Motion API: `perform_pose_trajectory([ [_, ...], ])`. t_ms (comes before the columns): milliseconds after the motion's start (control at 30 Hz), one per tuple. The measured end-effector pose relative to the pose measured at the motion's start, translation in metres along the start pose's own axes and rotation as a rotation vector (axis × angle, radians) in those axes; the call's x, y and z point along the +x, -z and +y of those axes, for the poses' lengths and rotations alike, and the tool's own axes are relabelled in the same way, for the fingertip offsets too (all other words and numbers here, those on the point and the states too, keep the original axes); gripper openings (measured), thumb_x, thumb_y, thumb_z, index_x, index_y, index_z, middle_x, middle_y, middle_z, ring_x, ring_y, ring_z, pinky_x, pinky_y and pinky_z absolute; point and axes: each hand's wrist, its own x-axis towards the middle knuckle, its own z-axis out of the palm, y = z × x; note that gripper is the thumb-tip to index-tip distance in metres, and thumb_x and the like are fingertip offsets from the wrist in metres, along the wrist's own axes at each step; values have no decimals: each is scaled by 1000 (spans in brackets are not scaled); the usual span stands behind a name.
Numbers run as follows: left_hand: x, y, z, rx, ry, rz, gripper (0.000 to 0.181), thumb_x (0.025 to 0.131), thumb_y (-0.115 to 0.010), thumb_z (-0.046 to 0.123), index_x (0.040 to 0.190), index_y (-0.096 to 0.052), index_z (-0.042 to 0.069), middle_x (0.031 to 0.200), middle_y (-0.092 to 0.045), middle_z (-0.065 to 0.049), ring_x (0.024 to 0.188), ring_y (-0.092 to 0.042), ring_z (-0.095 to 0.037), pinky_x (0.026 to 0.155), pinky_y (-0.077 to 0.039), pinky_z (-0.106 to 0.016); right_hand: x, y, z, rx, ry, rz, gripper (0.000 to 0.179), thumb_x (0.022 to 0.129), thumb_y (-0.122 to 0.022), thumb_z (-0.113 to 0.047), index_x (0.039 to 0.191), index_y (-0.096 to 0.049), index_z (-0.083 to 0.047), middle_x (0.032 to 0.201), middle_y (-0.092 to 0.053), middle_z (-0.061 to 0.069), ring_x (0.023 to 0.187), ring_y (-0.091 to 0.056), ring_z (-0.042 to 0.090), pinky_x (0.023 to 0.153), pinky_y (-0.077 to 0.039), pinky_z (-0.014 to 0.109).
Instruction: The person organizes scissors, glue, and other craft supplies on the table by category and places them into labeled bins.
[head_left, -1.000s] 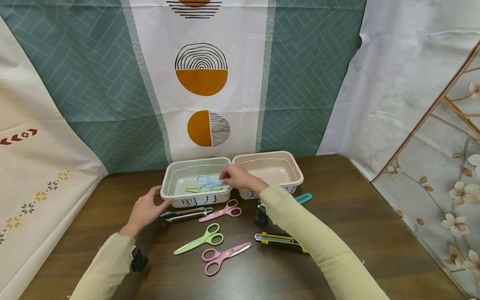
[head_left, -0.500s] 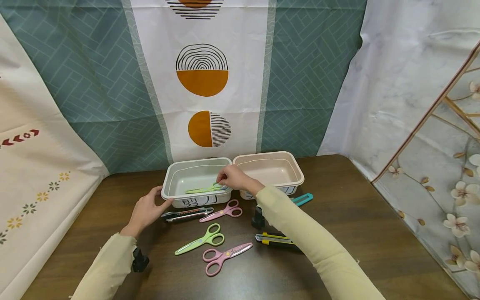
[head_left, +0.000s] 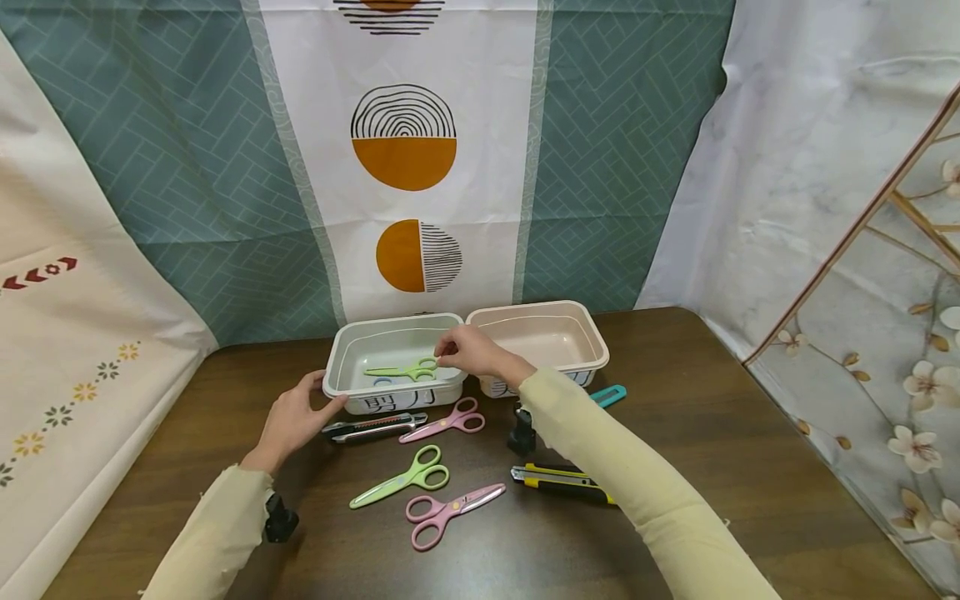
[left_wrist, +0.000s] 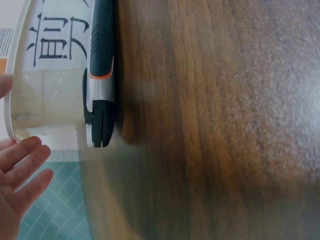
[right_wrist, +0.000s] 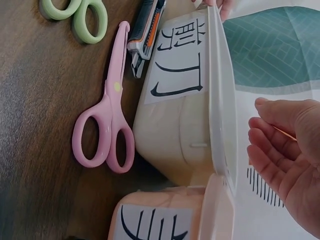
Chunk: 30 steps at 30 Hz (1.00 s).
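Note:
My left hand [head_left: 295,417] touches the left end of a pale green plastic bin [head_left: 362,403], its fingers fairly straight. In the left wrist view a thumb tip shows by the rim. My right hand [head_left: 474,352] is over the bin's right end, fingers loosely bent. The right wrist view shows nothing between its fingers [right_wrist: 262,145]. Inside the bin lie light green scissors [head_left: 401,371], close to the right fingertips, with part of a blue scissors handle [head_left: 382,382] below them; the rest of the blue pair is hidden.
A pinkish bin [head_left: 551,343] stands to the right. Before the bins lie a black utility knife [head_left: 375,427], pink scissors [head_left: 438,424], green scissors [head_left: 405,482], another pink pair [head_left: 450,510], a yellow utility knife [head_left: 562,482] and a teal handle [head_left: 609,396] partly behind the right sleeve.
The blue scissors, in my right hand over the bin a second ago, are now mostly hidden below the green pair, which has shifted slightly left. My left hand stays put.

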Motion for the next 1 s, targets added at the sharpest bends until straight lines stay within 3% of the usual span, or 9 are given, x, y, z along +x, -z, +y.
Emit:
perform_pose_trajectory([
  [1000,4,0,-2,12,-8,-3,63,83,-61,42,125,-45,-2,113,-58,-23,102,-54,-39,80,-41,-53,-19,20,-5,-50,51,-12,18,80,-69,-13,92,-65,-1,81,-64,6,75,-58,13,70,-45,18],
])
